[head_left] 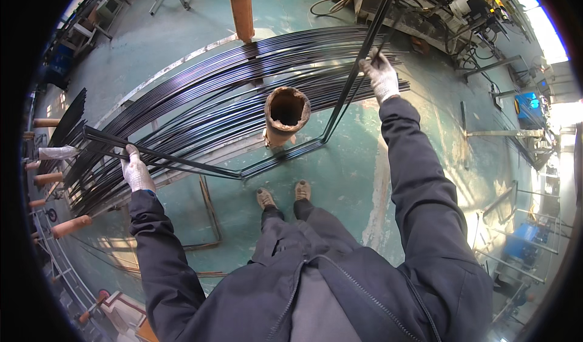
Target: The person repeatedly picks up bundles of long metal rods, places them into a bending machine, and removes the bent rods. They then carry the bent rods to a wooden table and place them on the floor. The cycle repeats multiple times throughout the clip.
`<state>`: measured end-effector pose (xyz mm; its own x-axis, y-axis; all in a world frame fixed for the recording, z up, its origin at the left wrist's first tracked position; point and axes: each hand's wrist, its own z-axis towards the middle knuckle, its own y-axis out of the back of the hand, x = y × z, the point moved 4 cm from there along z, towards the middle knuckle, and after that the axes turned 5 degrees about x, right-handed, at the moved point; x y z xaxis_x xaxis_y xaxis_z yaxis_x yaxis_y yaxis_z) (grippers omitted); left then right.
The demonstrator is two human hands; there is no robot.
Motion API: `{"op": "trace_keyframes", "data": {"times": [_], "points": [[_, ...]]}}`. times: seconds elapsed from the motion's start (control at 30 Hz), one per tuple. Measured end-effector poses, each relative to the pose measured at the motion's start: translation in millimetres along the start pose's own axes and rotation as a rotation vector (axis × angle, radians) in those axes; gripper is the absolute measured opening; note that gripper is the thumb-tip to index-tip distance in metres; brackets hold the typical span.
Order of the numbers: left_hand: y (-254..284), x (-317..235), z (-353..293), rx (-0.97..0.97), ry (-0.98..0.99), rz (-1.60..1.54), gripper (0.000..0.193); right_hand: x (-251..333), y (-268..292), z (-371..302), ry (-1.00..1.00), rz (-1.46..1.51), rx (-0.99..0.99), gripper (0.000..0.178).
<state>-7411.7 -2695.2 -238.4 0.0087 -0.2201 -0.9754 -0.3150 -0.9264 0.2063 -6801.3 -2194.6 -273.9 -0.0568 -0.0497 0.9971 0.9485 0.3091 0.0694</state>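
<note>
A bundle of black bent metal bars [282,162] spans the space in front of me, shaped like a wide U with two bends at its lowest part. My left hand [137,171], in a white glove, is closed around its left leg. At the right, my white-gloved right hand [381,78] grips the other leg, which rises toward the top of the view. Just beyond the bars' bottom stretch stands a rusty open-topped pipe [280,137]. Many long straight black bars [206,90] lie side by side behind it.
A brown post [240,8] rises behind the long bars. Machinery with cables [452,8] stands at the far right. On the left is a rack with orange-brown rollers [71,226]. Metal frames and blue equipment [523,240] are at the right. A bent brown bar [209,211] lies on the green floor.
</note>
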Motion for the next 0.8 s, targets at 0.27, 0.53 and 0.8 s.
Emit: {"op": "trace_keyframes", "data": {"times": [0.27, 0.53, 0.8], "points": [[-29, -23, 17, 0.153, -0.036, -0.223, 0.028, 53, -33, 47, -0.134, -0.195, 0.239, 0.055], [14, -23, -57, 0.04, -0.04, -0.156, 0.018, 39, 7, -46, -0.026, 0.022, -0.021, 0.036], [67, -52, -181, 0.124, -0.111, 0.11, 0.019, 53, 68, -213, 0.015, -0.216, -0.156, 0.049]]}}
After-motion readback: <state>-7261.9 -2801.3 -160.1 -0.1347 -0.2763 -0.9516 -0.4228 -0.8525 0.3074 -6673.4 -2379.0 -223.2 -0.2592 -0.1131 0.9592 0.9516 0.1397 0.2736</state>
